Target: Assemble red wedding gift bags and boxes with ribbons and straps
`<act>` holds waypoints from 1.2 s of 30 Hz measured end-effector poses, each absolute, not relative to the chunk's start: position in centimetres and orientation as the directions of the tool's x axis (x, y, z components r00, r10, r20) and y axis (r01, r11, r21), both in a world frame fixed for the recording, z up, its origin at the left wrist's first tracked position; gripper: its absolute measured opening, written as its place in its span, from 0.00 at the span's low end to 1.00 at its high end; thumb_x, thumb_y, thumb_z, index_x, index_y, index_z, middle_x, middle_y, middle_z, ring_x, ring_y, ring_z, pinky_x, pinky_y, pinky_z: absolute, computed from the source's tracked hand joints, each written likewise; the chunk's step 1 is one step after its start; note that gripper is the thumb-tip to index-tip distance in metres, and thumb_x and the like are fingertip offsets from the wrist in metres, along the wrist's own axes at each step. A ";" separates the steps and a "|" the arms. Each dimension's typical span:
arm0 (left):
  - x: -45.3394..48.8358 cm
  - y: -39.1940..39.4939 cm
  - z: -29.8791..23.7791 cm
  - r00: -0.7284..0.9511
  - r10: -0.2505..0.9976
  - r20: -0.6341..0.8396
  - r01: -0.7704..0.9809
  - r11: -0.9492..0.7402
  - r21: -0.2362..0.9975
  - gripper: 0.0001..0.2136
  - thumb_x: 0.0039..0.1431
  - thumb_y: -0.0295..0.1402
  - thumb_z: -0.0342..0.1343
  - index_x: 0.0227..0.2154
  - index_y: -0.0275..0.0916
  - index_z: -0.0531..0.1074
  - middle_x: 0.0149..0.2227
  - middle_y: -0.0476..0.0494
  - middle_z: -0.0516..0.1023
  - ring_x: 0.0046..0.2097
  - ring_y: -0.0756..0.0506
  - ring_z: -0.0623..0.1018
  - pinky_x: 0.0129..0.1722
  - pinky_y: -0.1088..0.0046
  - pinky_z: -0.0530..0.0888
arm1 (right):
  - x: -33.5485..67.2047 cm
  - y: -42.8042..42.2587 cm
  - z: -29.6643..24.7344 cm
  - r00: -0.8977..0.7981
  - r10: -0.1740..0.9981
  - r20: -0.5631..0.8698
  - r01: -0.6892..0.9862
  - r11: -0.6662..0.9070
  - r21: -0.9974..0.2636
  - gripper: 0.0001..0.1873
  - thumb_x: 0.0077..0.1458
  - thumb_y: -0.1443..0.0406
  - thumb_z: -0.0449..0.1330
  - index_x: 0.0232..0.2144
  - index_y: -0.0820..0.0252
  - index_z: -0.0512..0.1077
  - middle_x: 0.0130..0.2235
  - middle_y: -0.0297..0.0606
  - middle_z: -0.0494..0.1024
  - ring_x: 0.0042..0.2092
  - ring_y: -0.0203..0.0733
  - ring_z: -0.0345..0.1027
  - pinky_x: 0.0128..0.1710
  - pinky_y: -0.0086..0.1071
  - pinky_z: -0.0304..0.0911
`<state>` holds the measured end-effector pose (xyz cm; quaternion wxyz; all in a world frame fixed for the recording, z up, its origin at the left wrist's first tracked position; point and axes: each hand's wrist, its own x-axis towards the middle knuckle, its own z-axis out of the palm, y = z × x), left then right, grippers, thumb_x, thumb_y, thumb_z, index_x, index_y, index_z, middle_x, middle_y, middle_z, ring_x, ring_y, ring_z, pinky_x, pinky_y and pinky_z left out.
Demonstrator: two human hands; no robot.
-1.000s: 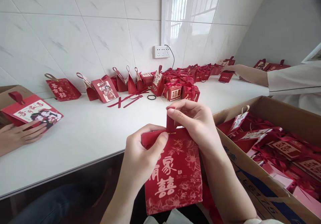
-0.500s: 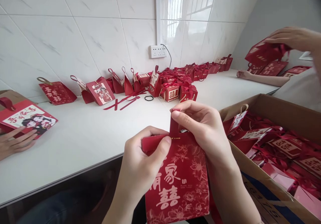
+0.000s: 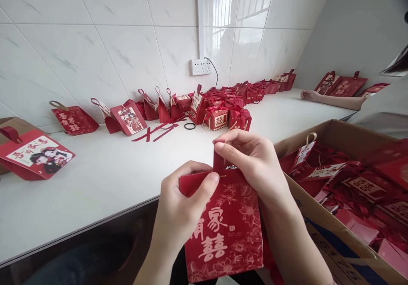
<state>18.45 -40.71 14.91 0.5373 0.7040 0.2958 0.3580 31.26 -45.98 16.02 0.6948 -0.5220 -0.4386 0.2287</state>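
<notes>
A red gift box (image 3: 236, 221) with pale characters and flower prints hangs upright between my hands, in front of the table edge. My left hand (image 3: 188, 195) grips its top left edge, the thumb pressed on the front by a small gold-coloured strip. Fingers of my right hand (image 3: 251, 157) pinch the upper end of a red strap (image 3: 218, 159) that stands up from the top of the box. Behind the box, the fingertips of my left hand are hidden.
On the white table (image 3: 127, 170) stand several finished-looking red boxes (image 3: 75, 119), loose red ribbons (image 3: 156, 132) and a black ring (image 3: 190, 126). A cardboard carton (image 3: 315, 200) full of red boxes is at right. Another person's arm (image 3: 334, 100) rests on the far table end.
My hands keep their hold and shift barely. The other hand at left has let go of its box and left view. At right, the raised hand with a red box is gone.
</notes>
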 end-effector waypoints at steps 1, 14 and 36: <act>18.5 -40.7 15.0 0.563 0.802 0.200 0.037 -0.266 0.963 0.08 0.51 0.38 0.56 0.24 0.38 0.72 0.21 0.50 0.73 0.24 0.50 0.72 0.24 0.78 0.69 | 31.2 -46.0 16.0 0.505 0.777 0.376 0.145 0.352 -0.924 0.10 0.48 0.59 0.65 0.27 0.60 0.72 0.25 0.32 0.73 0.26 0.33 0.67 0.24 0.26 0.63; 18.1 -40.4 15.0 0.614 0.777 0.137 0.038 -0.203 0.978 0.08 0.51 0.38 0.56 0.27 0.39 0.75 0.19 0.52 0.71 0.24 0.51 0.71 0.23 0.79 0.67 | 31.2 -45.8 16.1 0.513 0.783 0.351 0.064 0.373 -0.925 0.10 0.46 0.60 0.67 0.27 0.61 0.73 0.24 0.31 0.73 0.24 0.30 0.65 0.23 0.24 0.62; 17.8 -40.1 14.5 0.622 0.782 0.028 0.005 -0.040 0.999 0.12 0.50 0.38 0.57 0.37 0.39 0.74 0.19 0.53 0.69 0.20 0.52 0.68 0.23 0.77 0.69 | 31.5 -45.6 15.9 0.448 0.830 0.333 -0.005 0.375 -0.927 0.08 0.49 0.62 0.64 0.28 0.62 0.71 0.23 0.29 0.71 0.24 0.29 0.64 0.24 0.24 0.61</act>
